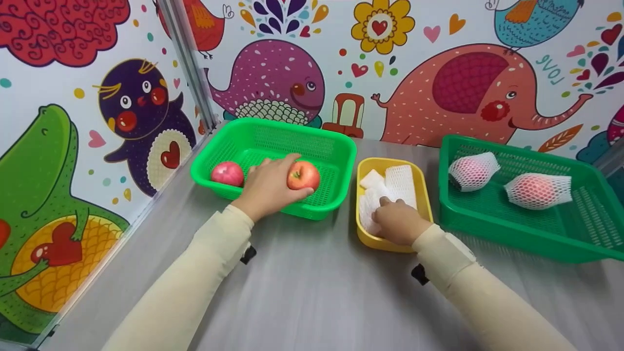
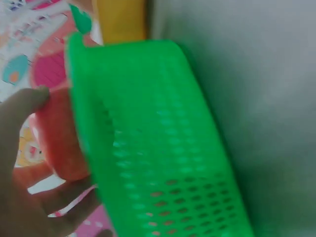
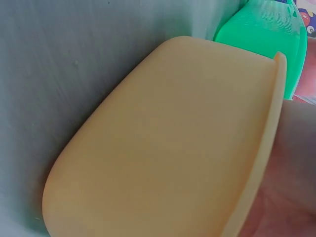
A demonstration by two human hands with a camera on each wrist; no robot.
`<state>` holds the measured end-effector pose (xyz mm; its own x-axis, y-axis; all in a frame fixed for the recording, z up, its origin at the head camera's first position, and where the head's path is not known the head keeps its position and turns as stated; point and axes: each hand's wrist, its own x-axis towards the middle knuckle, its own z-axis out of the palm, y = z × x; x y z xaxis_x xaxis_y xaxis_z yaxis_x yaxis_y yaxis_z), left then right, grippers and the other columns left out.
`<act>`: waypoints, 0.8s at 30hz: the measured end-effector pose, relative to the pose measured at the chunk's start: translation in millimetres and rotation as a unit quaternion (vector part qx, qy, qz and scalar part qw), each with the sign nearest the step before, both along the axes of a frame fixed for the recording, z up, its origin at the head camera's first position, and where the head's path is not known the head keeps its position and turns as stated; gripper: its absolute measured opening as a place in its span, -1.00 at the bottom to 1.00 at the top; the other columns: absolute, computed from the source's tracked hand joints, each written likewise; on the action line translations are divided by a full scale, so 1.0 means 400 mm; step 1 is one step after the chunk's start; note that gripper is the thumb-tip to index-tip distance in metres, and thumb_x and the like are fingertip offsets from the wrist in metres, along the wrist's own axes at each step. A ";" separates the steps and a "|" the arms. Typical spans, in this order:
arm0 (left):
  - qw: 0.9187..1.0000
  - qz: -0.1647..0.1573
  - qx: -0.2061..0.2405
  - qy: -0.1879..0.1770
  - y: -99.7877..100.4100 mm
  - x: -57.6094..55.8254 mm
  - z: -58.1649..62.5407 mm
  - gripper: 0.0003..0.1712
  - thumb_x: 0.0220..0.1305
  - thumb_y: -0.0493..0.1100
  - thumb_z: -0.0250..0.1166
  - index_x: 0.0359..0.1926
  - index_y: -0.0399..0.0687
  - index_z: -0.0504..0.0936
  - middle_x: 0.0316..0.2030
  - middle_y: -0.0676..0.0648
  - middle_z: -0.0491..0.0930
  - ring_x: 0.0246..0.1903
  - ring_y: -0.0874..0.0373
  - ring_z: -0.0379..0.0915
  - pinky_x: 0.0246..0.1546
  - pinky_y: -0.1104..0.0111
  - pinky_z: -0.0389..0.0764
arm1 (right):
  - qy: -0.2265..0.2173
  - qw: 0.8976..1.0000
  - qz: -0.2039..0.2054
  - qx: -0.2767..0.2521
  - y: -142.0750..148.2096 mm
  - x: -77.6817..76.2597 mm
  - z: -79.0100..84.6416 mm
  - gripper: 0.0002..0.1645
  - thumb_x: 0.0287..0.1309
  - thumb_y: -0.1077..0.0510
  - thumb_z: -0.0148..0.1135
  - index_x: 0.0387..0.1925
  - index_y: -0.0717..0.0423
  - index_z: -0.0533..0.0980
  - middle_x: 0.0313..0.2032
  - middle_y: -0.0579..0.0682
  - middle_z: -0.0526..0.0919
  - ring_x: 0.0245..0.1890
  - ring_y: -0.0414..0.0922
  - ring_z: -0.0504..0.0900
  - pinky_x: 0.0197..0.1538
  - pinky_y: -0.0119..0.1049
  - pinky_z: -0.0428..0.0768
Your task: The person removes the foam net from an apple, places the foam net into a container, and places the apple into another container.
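Observation:
My left hand point(image 1: 273, 186) grips a red-yellow apple point(image 1: 303, 176) over the light green basket point(image 1: 229, 129), thumb on the near side and fingers round the back. In the left wrist view the apple point(image 2: 59, 133) shows between thumb and fingers, beside the basket's rim. Another apple point(image 1: 227, 174), pinker, lies in that basket at the left. My right hand point(image 1: 400, 222) reaches down into a yellow tub point(image 1: 361, 168), its bent fingers among white foam net sleeves point(image 1: 400, 180). I cannot tell whether they pinch one. The right wrist view shows mostly the tub's outer wall point(image 3: 158, 138).
At the right stands a dark green basket point(image 1: 507, 239) with two fruits in white foam nets, one at the left point(image 1: 473, 170) and one in the middle point(image 1: 537, 190). A grey table point(image 1: 312, 292) carries everything. Cartoon-printed walls point(image 1: 336, 29) rise behind and at the left.

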<state>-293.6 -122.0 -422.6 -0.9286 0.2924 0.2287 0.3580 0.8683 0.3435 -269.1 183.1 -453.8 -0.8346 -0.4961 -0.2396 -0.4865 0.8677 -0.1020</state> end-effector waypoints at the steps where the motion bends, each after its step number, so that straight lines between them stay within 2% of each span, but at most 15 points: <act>1: 1.000 0.003 -0.010 -0.008 -0.007 -0.010 -0.005 -0.06 0.09 0.45 0.35 0.38 0.10 0.42 0.09 -0.02 0.59 0.02 -0.03 0.40 -0.03 -0.03 0.38 | 0.000 1.000 0.000 -0.002 -0.002 -0.001 -0.002 -0.63 0.37 0.09 0.23 0.05 0.25 0.65 0.16 0.37 0.55 0.17 0.44 0.47 0.23 0.34 0.34; 4: 0.999 0.004 -0.027 -0.017 -0.026 -0.039 -0.016 -0.09 0.05 0.41 0.42 0.33 0.07 0.48 0.06 -0.04 0.62 0.02 -0.08 0.44 0.10 -0.15 0.31 | 0.001 1.000 -0.005 -0.013 -0.004 -0.004 -0.003 -0.59 0.38 0.07 0.22 0.10 0.25 0.63 0.19 0.40 0.51 0.19 0.48 0.42 0.24 0.37 0.30; 7: 0.999 -0.012 -0.027 -0.027 -0.038 -0.061 -0.029 -0.12 0.00 0.38 0.49 0.28 0.08 0.53 0.01 -0.01 0.65 0.04 -0.08 0.49 0.29 -0.31 0.06 | -0.004 1.000 -0.012 -0.018 0.002 -0.002 -0.009 -0.56 0.37 0.07 0.25 0.15 0.24 0.61 0.22 0.39 0.48 0.20 0.50 0.40 0.24 0.38 0.28; 10: 0.998 -0.036 -0.025 -0.046 -0.042 -0.075 -0.045 -0.09 -0.01 0.38 0.49 0.29 0.05 0.54 0.01 -0.01 0.66 0.09 -0.09 0.51 0.31 -0.40 -0.28 | -0.016 1.000 -0.019 -0.020 0.007 0.003 -0.020 -0.56 0.37 0.07 0.24 0.16 0.24 0.60 0.25 0.39 0.46 0.22 0.50 0.38 0.25 0.38 0.27; 13: 0.997 -0.044 -0.029 -0.058 -0.045 -0.088 -0.052 -0.06 -0.02 0.42 0.48 0.29 0.04 0.55 0.03 -0.02 0.66 0.13 -0.09 0.50 0.30 -0.39 -0.42 | -0.013 1.000 -0.016 -0.022 0.009 0.005 -0.028 -0.60 0.37 0.09 0.23 0.11 0.25 0.63 0.23 0.40 0.48 0.22 0.50 0.38 0.24 0.38 0.28; 17: 0.997 -0.037 -0.024 -0.066 -0.057 -0.097 -0.056 -0.06 -0.05 0.42 0.49 0.28 0.04 0.57 0.05 -0.03 0.65 0.15 -0.09 0.46 0.26 -0.42 -0.48 | 0.002 1.000 -0.012 -0.024 0.002 0.003 -0.030 -0.63 0.36 0.09 0.23 0.06 0.24 0.65 0.19 0.40 0.52 0.19 0.50 0.41 0.23 0.38 0.30; 21: 0.996 -0.038 -0.010 -0.082 -0.058 -0.100 -0.057 -0.08 -0.03 0.38 0.51 0.30 0.06 0.55 0.06 0.00 0.64 0.15 -0.08 0.40 0.24 -0.48 -0.38 | 0.004 1.000 -0.015 -0.024 -0.001 0.002 -0.022 -0.63 0.35 0.09 0.25 0.07 0.24 0.65 0.18 0.39 0.53 0.20 0.50 0.41 0.24 0.39 0.28; 24: 0.996 -0.038 -0.014 -0.080 -0.049 -0.101 -0.056 -0.08 -0.03 0.38 0.51 0.30 0.06 0.56 0.06 0.01 0.64 0.15 -0.08 0.37 0.25 -0.48 -0.31 | 0.009 1.000 -0.019 -0.023 0.001 0.004 -0.018 -0.64 0.35 0.10 0.25 0.05 0.24 0.65 0.18 0.39 0.53 0.21 0.48 0.40 0.24 0.39 0.28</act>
